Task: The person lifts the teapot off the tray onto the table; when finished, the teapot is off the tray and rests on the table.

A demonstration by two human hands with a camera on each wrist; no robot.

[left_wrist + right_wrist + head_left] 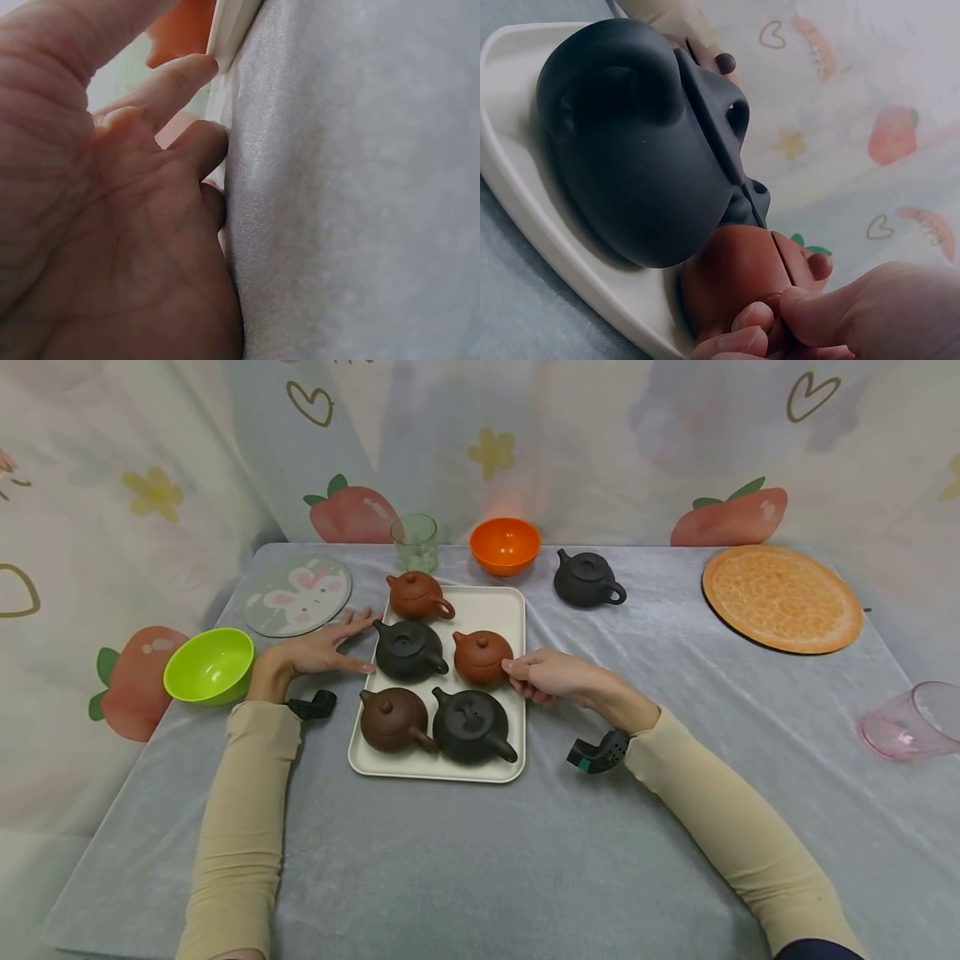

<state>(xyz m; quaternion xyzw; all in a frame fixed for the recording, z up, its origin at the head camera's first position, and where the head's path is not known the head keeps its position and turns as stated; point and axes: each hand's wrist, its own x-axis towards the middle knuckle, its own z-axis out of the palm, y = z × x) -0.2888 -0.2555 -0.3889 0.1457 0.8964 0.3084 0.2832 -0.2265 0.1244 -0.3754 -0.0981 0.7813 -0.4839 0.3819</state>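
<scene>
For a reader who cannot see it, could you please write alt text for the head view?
A right hand pinches a reddish-brown teapot on a cream tray holding five teapots, while the left hand lies flat against the tray's left edge. A green bowl, orange bowl and sixth teapot stand around.

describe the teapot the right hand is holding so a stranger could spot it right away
Find the cream tray mid-table with five teapots. The right hand pinches the reddish-brown teapot at the tray's right edge, middle row. Its neighbours left and in front are black; the other reddish one sits at the far corner.
</scene>
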